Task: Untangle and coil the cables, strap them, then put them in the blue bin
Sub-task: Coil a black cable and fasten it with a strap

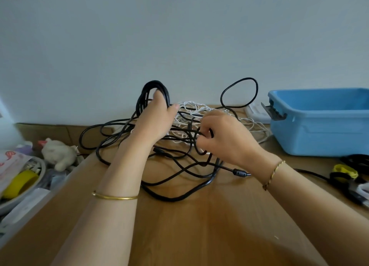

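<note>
Desk (199,235): wood, bare in the foreground.
Left wrist: gold bangle (114,196). Right wrist: braided bracelet (274,172).
Black cable (175,197): slack loops sprawl across mid-desk. A plug end (239,172) lies just beside the right wrist.
Right hand (225,137): fingers curled tight, pinching a strand of the black cable low in the tangle.
Left hand (157,117): raised, thumb out, fingers passed through several upright turns of the black cable and holding them. The fingertips are hidden, so the grip is probably a closed one.
White cable (191,105): tangled heap behind both hands, black strands crossing it.
Left edge: tray (41,172) with yellow tape roll (20,182), and a plush toy (58,151) beyond.
Right edge: yellow-and-black items (344,171), blurred.
Blue bin (323,123): far right on the desk, open-topped, well apart from the tangle.
Wall (179,36): plain, pale.
</note>
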A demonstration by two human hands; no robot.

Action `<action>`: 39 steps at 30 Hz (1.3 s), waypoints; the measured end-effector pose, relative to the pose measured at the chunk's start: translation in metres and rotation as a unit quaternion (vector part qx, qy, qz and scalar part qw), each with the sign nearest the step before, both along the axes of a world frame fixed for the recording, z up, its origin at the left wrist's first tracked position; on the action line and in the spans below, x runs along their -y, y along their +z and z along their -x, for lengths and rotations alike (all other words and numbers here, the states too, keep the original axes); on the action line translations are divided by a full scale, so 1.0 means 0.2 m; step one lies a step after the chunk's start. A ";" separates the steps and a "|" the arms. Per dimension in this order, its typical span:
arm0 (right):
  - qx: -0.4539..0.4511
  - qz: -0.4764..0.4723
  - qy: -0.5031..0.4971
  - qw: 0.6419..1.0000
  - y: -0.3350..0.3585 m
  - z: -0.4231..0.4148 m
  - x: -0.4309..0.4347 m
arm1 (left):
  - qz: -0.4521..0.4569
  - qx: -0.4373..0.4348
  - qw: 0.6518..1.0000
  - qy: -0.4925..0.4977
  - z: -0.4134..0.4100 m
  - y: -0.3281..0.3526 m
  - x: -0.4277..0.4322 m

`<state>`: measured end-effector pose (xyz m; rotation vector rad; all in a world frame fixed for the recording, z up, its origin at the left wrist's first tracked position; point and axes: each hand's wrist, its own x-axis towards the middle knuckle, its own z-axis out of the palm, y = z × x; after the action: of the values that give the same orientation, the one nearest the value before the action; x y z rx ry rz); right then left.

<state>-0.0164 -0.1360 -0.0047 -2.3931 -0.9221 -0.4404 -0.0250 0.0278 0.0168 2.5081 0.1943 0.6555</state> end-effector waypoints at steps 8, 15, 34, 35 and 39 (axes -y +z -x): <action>0.105 -0.040 -0.096 0.989 0.02 -0.09 0.09 | 0.020 -0.202 0.965 -0.166 0.07 0.03 0.02; 0.106 -0.079 -0.049 0.990 -0.03 -0.18 0.11 | 0.209 -0.247 0.897 -0.300 0.11 0.07 0.06; -0.223 -0.138 0.087 0.961 -0.10 -0.04 -0.01 | 0.812 0.080 0.488 -0.311 0.03 0.08 0.00; -0.226 -0.127 0.086 0.962 -0.11 -0.04 -0.01 | 0.805 0.096 0.494 -0.315 0.03 0.08 0.00; -0.229 -0.110 0.089 0.963 -0.08 -0.02 -0.03 | 0.770 0.140 0.549 -0.293 0.01 0.09 0.04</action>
<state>-0.0130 -0.1305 -0.0200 -2.0575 -0.8150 0.0796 -0.0268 0.0206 0.0357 0.5928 -0.1695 0.2649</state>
